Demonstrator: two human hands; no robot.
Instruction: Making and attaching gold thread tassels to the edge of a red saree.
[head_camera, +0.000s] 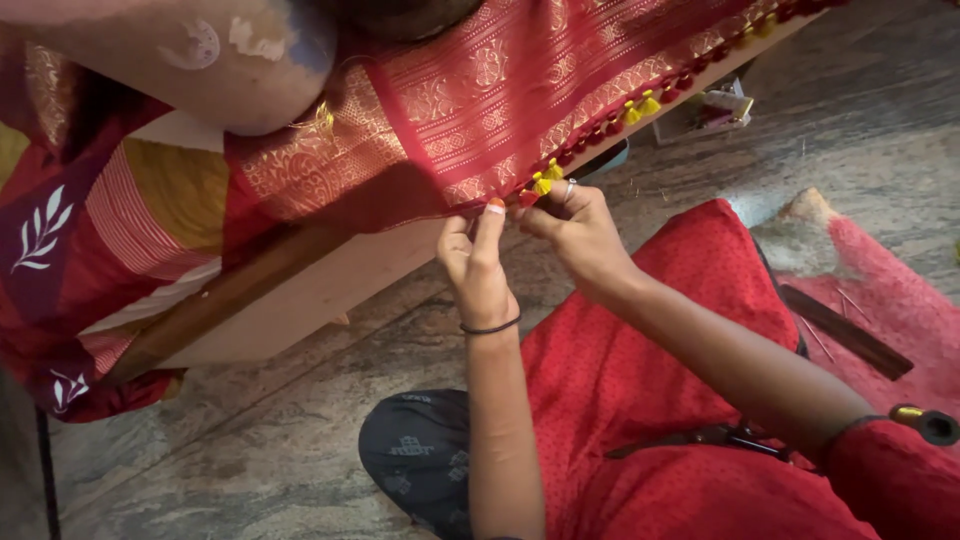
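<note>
red sari edge (480, 190) (yellow tassels (545, 180)) pinched by left hand (478, 265) and right hand (575, 230) fingers.

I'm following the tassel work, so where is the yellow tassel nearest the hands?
In the head view, the yellow tassel hangs on the red fabric's border, centre frame, just above the right hand and right of the left hand.

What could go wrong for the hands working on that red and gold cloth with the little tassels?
Both the left hand and the right hand pinch the red and gold cloth at its hem, beside the yellow tassels. A hard tug might loosen a tassel or pucker the hem. The cloth hangs over the wooden board's edge, so it could slide or snag there. Any needle is too small to see; fingertips might get pricked.
</note>
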